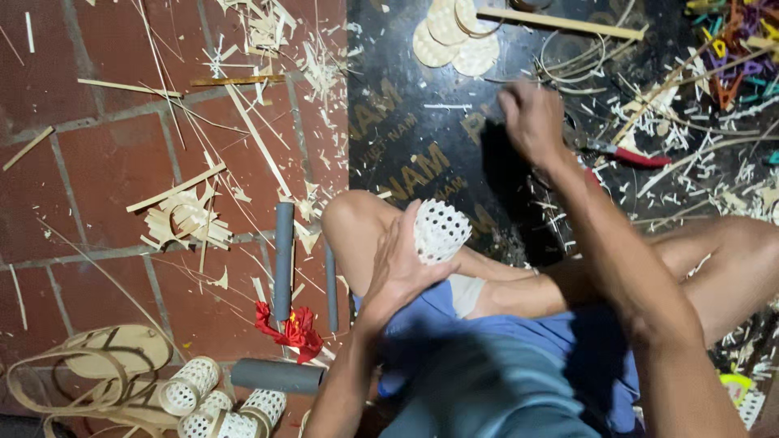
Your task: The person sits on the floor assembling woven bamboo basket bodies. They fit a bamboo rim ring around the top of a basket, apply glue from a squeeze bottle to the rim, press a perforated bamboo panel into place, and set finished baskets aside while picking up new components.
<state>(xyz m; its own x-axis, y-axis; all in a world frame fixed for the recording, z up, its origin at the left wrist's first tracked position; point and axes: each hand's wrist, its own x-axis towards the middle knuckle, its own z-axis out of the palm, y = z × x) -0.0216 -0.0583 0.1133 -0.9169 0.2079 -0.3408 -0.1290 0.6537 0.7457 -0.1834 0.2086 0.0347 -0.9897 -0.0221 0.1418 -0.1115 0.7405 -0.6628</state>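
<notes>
I sit cross-legged on the floor. My left hand holds a small white woven basket against my knee, fingers wrapped around its side. My right hand reaches forward over the black board, blurred, fingers curled; I cannot tell whether it grips anything. Red-handled pliers lie just right of that hand. Round woven discs lie at the board's far edge.
Bamboo strips and shavings litter the red tile floor. Grey pipe pieces lie left of my knee, another grey pipe below. Several finished woven baskets and bamboo hoops sit bottom left. Coloured clips lie top right.
</notes>
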